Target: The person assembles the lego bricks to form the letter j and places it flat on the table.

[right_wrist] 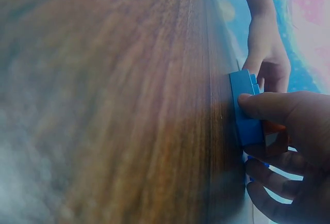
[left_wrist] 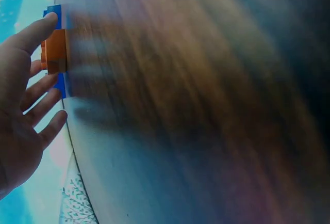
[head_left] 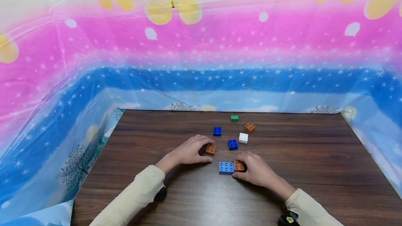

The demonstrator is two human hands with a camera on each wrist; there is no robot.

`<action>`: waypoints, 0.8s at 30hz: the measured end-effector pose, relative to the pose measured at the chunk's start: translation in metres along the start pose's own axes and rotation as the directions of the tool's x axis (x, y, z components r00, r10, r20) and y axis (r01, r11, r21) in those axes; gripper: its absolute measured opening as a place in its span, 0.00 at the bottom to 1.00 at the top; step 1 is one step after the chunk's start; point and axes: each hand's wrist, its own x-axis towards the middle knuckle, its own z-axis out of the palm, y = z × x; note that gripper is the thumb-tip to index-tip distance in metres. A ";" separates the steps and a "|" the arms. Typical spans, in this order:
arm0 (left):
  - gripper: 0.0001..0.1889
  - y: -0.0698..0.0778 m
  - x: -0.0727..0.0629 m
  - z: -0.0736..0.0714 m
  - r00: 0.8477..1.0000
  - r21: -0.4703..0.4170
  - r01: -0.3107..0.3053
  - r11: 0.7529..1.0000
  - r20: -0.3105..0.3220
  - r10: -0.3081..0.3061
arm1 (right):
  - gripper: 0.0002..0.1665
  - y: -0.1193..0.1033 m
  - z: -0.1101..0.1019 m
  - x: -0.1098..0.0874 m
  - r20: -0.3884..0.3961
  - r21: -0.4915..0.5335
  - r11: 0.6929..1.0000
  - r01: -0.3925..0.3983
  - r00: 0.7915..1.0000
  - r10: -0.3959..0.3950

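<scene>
My right hand [head_left: 255,170] pinches a light blue building brick [head_left: 226,167] near its right end, thumb on the near side and fingers behind. An orange-brown brick [head_left: 238,165] sits at that end, raised above the blue one in the right wrist view, where the thumb presses the light blue brick's side [right_wrist: 248,128]. My left hand [head_left: 191,150] spreads around another orange-brown brick [head_left: 210,149], thumb in front and fingers beyond it. The left wrist view shows a space between thumb and fingers, with the orange brick [left_wrist: 55,51] between them.
Beyond the hands lie two dark blue bricks [head_left: 232,144], a white brick [head_left: 243,138], a further orange-brown brick [head_left: 250,127] and a green brick [head_left: 234,118]. The dark wooden table [head_left: 150,125] ends at a patterned cloth [head_left: 201,83] hung along its back and sides.
</scene>
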 end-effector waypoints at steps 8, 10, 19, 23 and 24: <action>0.35 -0.005 0.005 0.002 0.999 -0.007 0.022 1.000 0.024 -0.022 | 0.26 -0.001 0.001 0.000 -0.004 0.000 1.000 -0.005 1.000 0.005; 0.35 -0.005 0.006 0.002 0.999 -0.006 0.028 1.000 0.030 -0.028 | 0.26 -0.002 0.001 -0.001 -0.006 -0.003 1.000 -0.004 1.000 0.004; 0.30 -0.003 0.008 0.001 0.998 0.012 0.030 0.999 0.046 -0.031 | 0.27 -0.001 0.001 -0.001 -0.012 -0.014 1.000 0.003 1.000 -0.004; 0.26 -0.004 0.009 0.001 0.999 0.027 0.017 0.999 0.049 -0.019 | 0.27 -0.002 0.000 -0.002 -0.010 -0.012 1.000 -0.002 1.000 0.002; 0.26 -0.004 0.010 0.002 0.999 0.029 0.015 0.999 0.047 -0.016 | 0.27 -0.002 0.000 -0.002 -0.010 -0.014 1.000 -0.003 1.000 0.003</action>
